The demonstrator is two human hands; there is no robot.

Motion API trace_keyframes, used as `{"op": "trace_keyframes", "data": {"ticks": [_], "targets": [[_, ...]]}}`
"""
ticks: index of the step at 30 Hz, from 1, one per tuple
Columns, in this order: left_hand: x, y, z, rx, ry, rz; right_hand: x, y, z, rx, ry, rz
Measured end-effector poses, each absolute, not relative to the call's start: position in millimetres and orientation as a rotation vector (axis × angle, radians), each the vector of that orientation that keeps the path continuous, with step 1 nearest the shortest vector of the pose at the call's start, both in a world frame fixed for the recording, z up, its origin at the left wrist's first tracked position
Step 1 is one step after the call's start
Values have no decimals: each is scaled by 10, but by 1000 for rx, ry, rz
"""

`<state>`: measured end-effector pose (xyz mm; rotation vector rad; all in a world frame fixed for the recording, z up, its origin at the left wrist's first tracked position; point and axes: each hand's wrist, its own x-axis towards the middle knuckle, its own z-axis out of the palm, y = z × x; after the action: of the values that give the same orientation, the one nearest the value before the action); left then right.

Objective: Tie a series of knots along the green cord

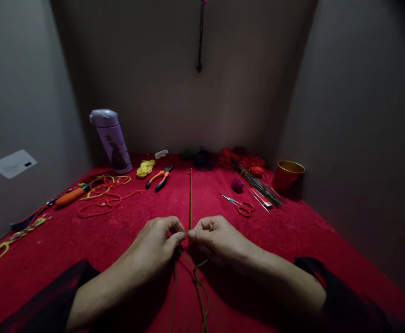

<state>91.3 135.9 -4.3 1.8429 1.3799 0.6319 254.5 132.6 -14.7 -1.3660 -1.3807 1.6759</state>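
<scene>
My left hand (159, 243) and my right hand (216, 238) meet at the middle of the red table (309, 231), fingertips pinched together on a green cord-wrapped wire (191, 194). The wire runs straight away from my hands toward the back of the table. Loose green cord (200, 286) trails from the pinch down toward me between my forearms. Both hands are closed on the green piece, thumbs against forefingers.
Red-handled scissors (240, 206), a bundle of thin wires (261, 187) and a red cup (287, 174) lie to the right. Orange pliers (160, 177), yellow cord (145, 168), orange cord (100, 201), an orange-handled tool (69, 197) and a purple bottle (111, 141) are on the left.
</scene>
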Motion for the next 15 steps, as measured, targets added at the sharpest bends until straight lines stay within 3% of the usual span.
{"op": "trace_keyframes", "data": {"ticks": [15], "targets": [[946,1163,31,2157,1270,411,2650,1348,-251,-1103,-1330,1808]]}}
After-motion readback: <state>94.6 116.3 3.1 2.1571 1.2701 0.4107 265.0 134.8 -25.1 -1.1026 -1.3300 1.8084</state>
